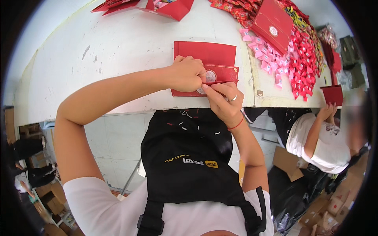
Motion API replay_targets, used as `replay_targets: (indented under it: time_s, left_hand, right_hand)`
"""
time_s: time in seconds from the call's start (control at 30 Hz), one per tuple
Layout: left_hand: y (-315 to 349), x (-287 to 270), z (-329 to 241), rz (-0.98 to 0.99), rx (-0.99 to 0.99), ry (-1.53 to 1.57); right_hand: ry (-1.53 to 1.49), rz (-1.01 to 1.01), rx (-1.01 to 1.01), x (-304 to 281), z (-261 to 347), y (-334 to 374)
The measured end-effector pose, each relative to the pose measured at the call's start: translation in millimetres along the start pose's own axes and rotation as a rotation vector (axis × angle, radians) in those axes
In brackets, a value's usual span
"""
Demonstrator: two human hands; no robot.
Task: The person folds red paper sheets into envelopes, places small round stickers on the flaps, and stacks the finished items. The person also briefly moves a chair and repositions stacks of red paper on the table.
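A red folding card box (204,52) lies opened out at the table's near edge, its upper panel flat. A round whitish seal (211,76) shows on its lower part, partly covered by my fingers. My left hand (187,73) is closed at the box's middle, thumb and fingers pinching near the seal. From the right, my right hand (225,100) grips the raised lower flap between thumb and fingers, a ring on one finger. The fingertips of both hands nearly meet, and what lies just beneath them is hidden.
Another red box (271,29) with a seal rests on heaped pink wrapped sweets (271,57) and red wrapped sweets (305,63). Opened red boxes (169,8) stand at the far edge. To the right, a person (321,137) holds a red card piece (332,95).
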State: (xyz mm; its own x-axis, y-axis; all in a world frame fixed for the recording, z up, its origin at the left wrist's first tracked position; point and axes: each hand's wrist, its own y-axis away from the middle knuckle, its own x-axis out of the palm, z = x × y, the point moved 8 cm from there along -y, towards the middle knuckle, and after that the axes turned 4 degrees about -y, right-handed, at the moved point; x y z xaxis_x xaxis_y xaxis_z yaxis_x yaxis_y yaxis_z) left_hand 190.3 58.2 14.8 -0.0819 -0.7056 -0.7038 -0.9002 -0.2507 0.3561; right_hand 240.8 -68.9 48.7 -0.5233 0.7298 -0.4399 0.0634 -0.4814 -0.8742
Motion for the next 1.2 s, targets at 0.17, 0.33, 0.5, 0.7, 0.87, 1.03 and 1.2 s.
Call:
replay_targets:
  time_s: [0.17,0.33,0.5,0.7,0.87,1.03,1.2]
  left_hand:
    - [-4.4,2.1,8.4,0.141,-0.238,0.12]
    - [-1.2,-0.8,15.6,0.11,-0.226,0.302]
    - [2.1,-8.2,13.1,0.101,-0.099,0.442]
    - [13.6,-21.5,14.3,0.032,-0.104,0.471]
    - [28.0,-29.3,-12.6,-0.08,0.233,0.328]
    - [40.6,-26.5,3.3,-0.303,0.198,0.543]
    - [34.3,-17.2,11.4,-0.1,0.06,0.515]
  right_hand:
    - [0.0,0.072,0.199,6.3,-8.9,-4.7]
    - [0.029,0.203,0.301,12.6,-11.6,-20.1]
    - [-0.113,0.178,0.418,10.7,-27.5,-7.2]
    - [-0.647,0.702,0.391,11.9,-12.9,-9.2]
    - [-0.219,0.289,0.375,-15.1,-5.8,-40.9]
    - [-0.184,0.44,0.862,-2.5,-35.5,-11.4]
    - [-0.302,0.416,0.734,-1.0,-24.9,-22.1]
